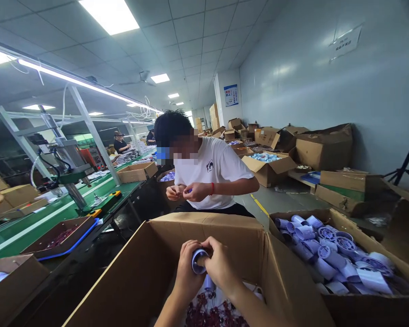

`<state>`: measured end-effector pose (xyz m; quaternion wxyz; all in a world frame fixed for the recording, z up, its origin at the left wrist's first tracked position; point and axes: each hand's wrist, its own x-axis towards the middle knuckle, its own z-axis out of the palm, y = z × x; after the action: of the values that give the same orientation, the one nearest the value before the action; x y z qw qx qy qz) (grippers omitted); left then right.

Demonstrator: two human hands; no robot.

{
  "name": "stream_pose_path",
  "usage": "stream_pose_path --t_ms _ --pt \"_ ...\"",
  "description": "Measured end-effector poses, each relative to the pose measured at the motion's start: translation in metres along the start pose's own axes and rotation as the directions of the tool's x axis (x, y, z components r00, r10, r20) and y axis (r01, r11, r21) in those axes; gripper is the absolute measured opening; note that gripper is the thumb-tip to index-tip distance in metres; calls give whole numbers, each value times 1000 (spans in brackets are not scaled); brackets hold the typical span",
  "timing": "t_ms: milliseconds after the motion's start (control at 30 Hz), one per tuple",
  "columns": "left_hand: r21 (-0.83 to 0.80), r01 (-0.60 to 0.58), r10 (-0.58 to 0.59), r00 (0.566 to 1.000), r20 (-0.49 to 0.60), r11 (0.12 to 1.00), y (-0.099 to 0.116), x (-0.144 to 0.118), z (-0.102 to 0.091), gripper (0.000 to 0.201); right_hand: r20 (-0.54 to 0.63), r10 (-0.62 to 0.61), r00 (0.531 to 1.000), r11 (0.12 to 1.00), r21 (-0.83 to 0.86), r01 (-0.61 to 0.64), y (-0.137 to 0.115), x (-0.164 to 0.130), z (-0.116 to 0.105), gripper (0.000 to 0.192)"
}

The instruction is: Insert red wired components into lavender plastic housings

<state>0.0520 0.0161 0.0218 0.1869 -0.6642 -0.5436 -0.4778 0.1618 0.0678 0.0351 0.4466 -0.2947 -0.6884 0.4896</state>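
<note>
Our left hand and right hand over the open cardboard box, fingers of both closed around one pale blue tube, dark red pieces below.

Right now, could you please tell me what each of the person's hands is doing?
Left hand: grip closed on the pale blue cylinder, over the cardboard box.
Right hand: grip closed on the same cylinder, thumb pressing at its end.

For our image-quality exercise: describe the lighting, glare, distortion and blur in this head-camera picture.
Head view: ceiling panels blow out to white glare; wide-angle lens bends the wall and box edges; the left hand and right hand on the pale tube are evenly lit and sharp; the co-worker's face is blurred.
</note>
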Motion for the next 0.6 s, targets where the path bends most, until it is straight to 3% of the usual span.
stream_pose_path --t_ms 167,300,467,600 --pt "32 -4 3 999 32 999 3 4 -1 36 -61 40 997 997 -64 -44 2 3 3 22" --pt "72 -31 28 999 46 997 3 1 -2 36 73 149 986 985 81 -155 5 10 2 26" --pt "109 2 -3 1000 9 994 -7 -5 -2 37 254 156 954 929 290 -229 10 15 1 29" --pt "83 -28 26 999 33 996 -26 -13 2 45 304 159 939 916 309 -255 12 18 2 33"
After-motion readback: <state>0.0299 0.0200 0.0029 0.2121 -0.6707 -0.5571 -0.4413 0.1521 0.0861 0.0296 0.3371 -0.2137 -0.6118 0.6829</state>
